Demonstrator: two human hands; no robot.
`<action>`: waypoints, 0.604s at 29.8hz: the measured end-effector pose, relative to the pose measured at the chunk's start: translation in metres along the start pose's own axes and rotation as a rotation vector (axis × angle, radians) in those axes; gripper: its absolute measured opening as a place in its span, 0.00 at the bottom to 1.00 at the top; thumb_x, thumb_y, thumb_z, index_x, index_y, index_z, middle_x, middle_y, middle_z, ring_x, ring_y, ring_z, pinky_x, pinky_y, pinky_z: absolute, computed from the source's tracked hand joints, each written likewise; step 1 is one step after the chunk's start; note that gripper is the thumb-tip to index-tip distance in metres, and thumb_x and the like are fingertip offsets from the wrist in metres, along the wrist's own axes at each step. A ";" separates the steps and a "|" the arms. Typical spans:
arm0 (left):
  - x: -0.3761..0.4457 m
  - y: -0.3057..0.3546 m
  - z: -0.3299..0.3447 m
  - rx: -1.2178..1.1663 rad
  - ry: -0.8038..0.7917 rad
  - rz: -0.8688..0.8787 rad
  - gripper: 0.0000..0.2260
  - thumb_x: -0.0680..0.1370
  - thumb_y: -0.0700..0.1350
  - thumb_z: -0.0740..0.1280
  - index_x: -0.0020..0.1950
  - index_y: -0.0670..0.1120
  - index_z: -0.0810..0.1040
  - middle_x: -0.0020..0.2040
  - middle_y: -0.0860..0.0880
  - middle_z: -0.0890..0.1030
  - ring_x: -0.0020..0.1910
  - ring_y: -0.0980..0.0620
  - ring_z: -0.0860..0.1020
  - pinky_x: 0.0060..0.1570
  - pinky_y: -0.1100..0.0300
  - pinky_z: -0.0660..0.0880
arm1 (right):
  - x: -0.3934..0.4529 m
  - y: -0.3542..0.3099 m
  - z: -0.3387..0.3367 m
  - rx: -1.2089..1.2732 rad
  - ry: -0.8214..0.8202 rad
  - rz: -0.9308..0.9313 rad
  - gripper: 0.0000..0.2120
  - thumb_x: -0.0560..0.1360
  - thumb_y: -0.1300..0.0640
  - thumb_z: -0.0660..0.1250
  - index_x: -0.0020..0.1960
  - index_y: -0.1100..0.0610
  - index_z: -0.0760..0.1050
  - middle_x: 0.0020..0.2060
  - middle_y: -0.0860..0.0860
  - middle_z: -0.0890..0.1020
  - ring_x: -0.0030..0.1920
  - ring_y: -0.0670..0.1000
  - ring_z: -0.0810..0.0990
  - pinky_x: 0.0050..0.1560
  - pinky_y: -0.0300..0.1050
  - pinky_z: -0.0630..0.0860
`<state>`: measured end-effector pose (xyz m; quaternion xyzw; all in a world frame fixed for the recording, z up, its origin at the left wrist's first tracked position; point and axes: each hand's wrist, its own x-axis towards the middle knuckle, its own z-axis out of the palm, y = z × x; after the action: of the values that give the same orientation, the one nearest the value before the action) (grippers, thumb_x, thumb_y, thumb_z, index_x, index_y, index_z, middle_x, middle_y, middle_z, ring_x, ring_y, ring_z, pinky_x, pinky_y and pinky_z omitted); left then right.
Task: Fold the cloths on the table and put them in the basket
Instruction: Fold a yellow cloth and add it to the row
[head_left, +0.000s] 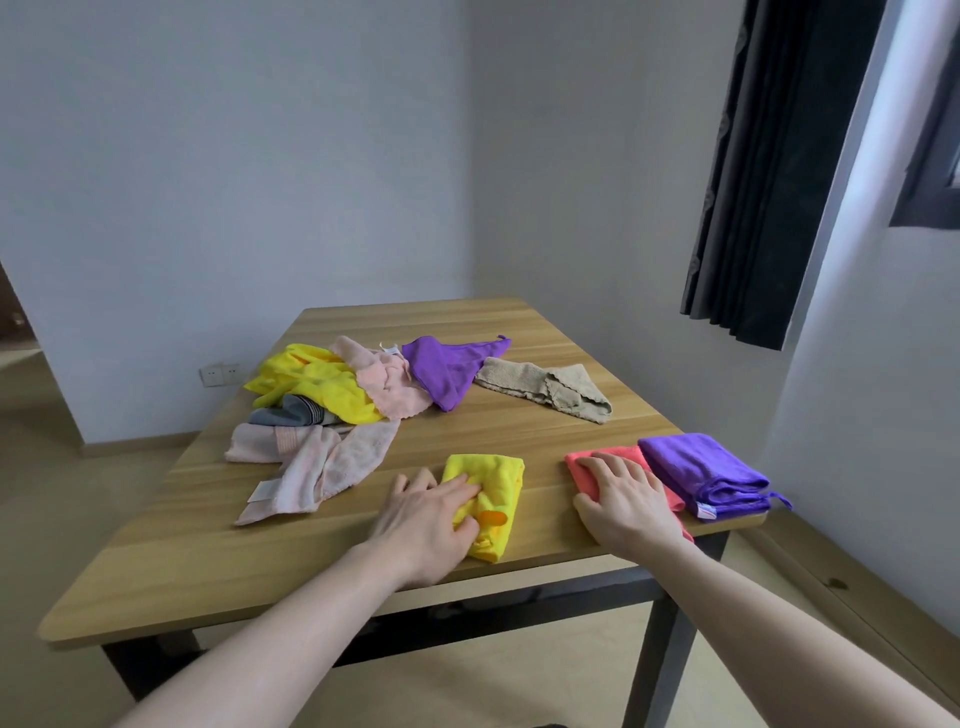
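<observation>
The left hand (426, 512) lies on the near-left part of a folded yellow cloth (491, 501), fingers spread across it and the thumb tucked at its near edge; whether it pinches the fabric or only presses it cannot be told. That cloth's long axis runs away from the person, so it sits directly under and just right of the left hand, the nearer hand to it. The right hand (626, 499) rests flat, fingers straight, on a folded coral cloth (584, 467) close to the table's (208, 566) near edge. Touching the coral cloth on the side away from the left hand is a folded purple cloth (706, 475). No basket shows, so where the folded pieces must travel cannot be judged.

Beyond the left hand lies the unfolded heap: a pale pink towel (311, 467) nearest, then a grey striped cloth (291, 413), a loose yellow cloth (317, 382), a pink cloth (387, 382) and a loose purple cloth (447, 366). Beyond the gap between the hands, a beige cloth (548, 389) lies apart.
</observation>
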<state>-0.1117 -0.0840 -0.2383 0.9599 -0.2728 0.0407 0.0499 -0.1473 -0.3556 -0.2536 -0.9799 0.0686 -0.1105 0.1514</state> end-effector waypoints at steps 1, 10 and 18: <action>0.002 0.006 0.003 0.020 0.013 -0.002 0.25 0.82 0.58 0.50 0.80 0.57 0.62 0.82 0.57 0.56 0.75 0.47 0.60 0.74 0.46 0.55 | 0.000 0.000 -0.001 0.008 -0.006 -0.001 0.27 0.80 0.43 0.55 0.78 0.45 0.61 0.77 0.46 0.64 0.78 0.51 0.59 0.78 0.56 0.52; 0.031 0.057 0.016 -0.141 -0.173 -0.024 0.28 0.84 0.58 0.46 0.83 0.59 0.42 0.83 0.55 0.36 0.82 0.49 0.36 0.80 0.43 0.39 | 0.003 0.005 -0.003 0.106 -0.036 0.009 0.26 0.81 0.45 0.54 0.78 0.44 0.62 0.78 0.46 0.63 0.79 0.51 0.57 0.79 0.57 0.49; 0.044 0.095 0.015 -0.178 -0.217 -0.101 0.29 0.84 0.58 0.48 0.84 0.55 0.44 0.83 0.51 0.37 0.81 0.43 0.36 0.80 0.43 0.41 | 0.007 0.009 -0.004 0.207 -0.071 0.043 0.26 0.81 0.48 0.51 0.79 0.46 0.63 0.80 0.46 0.62 0.80 0.51 0.55 0.79 0.56 0.47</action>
<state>-0.1234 -0.1893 -0.2413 0.9629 -0.2306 -0.0901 0.1070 -0.1421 -0.3667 -0.2513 -0.9606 0.0725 -0.0787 0.2565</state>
